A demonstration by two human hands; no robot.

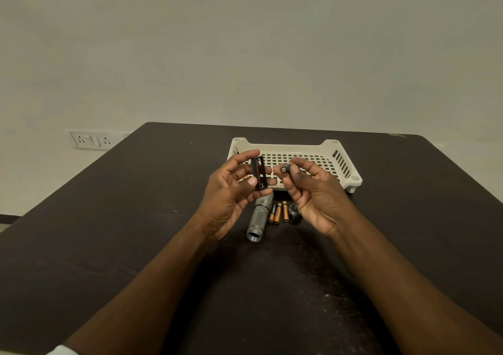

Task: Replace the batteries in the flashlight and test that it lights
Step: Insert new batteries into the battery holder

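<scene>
My left hand [231, 191] holds a black battery holder [259, 173] upright above the table. A small battery [285, 168] is pinched in the fingertips of my right hand [313, 194], a little to the right of the holder and apart from it. Below the hands the silver flashlight body [258, 222] lies on the dark table [136, 218] with its open end towards me. Three copper-and-black batteries [277, 213] lie side by side right of it. The dark tail cap [294, 210] with a spring sits beside them, partly hidden by my right hand.
A cream perforated plastic basket [345, 164] stands just behind my hands. A wall socket plate [92, 140] is on the wall beyond the table's left edge. The pale wall rises behind the table's far edge.
</scene>
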